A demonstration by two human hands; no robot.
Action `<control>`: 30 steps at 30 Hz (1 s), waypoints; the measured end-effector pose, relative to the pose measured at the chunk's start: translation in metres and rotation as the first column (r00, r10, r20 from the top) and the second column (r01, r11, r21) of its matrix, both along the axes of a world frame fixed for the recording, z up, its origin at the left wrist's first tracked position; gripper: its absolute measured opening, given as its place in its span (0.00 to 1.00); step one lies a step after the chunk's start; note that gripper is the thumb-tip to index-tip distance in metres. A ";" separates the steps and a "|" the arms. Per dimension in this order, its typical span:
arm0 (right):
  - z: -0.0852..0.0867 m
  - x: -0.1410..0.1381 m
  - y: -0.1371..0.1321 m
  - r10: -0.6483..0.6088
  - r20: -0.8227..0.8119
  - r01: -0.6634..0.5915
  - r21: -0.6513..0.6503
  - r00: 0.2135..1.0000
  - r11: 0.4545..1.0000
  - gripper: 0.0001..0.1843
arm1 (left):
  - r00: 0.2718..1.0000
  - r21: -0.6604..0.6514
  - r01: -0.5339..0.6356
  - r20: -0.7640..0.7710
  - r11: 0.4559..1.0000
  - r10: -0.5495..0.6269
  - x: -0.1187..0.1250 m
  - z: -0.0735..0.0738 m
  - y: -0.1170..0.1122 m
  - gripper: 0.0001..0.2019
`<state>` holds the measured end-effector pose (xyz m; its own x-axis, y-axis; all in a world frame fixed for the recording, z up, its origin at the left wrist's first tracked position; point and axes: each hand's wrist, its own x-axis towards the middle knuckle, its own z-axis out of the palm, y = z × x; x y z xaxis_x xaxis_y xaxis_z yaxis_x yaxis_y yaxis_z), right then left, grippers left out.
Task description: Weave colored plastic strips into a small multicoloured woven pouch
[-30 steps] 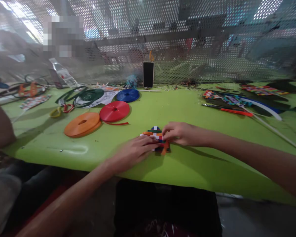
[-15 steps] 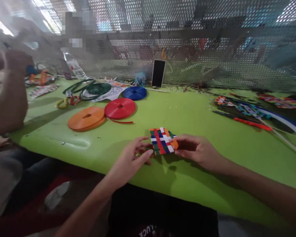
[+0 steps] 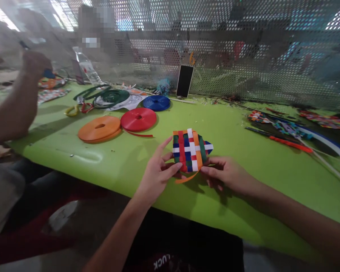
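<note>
Both hands hold up a small woven piece (image 3: 190,150) of orange, red, blue, green and white strips, tilted upright above the lime green table (image 3: 243,151). My left hand (image 3: 156,174) pinches its lower left edge, index finger stretched up along the side. My right hand (image 3: 227,174) grips its lower right edge with thumb and fingers. A loose orange strip end curls out below the weave.
Orange (image 3: 99,128), red (image 3: 138,119), blue (image 3: 156,102) and green (image 3: 111,96) strip rolls lie at left. A phone (image 3: 184,80) leans on the perforated metal screen. Coloured strips and sticks (image 3: 289,130) lie at right. Another person's arm (image 3: 14,109) rests at the table's left end.
The woven piece has been lifted off the table and tilted upright between both hands. The other person's arm at left has stayed raised.
</note>
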<state>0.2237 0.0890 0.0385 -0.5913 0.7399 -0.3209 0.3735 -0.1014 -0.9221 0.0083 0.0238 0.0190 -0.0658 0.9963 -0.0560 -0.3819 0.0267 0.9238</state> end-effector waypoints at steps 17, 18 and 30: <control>-0.003 -0.008 -0.003 -0.136 -0.086 0.144 0.094 0.987 0.985 0.21 | 0.996 0.178 0.039 0.070 0.983 -0.053 0.008 -0.017 -0.009 0.20; -0.005 -0.009 -0.003 -0.154 -0.103 0.162 0.081 0.983 0.983 0.21 | 0.995 0.181 0.057 0.074 0.982 -0.071 0.010 -0.017 -0.009 0.21; 0.029 0.010 0.003 -0.113 0.149 -0.014 0.664 0.982 0.748 0.22 | 0.982 0.065 -0.055 -0.175 0.996 0.066 0.025 -0.002 -0.009 0.21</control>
<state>0.2339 0.0916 0.0672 -0.5316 0.8302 0.1679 0.5402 0.4851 -0.6877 0.0338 0.0143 0.0170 -0.1296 0.9913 0.0211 -0.2120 -0.0485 0.9761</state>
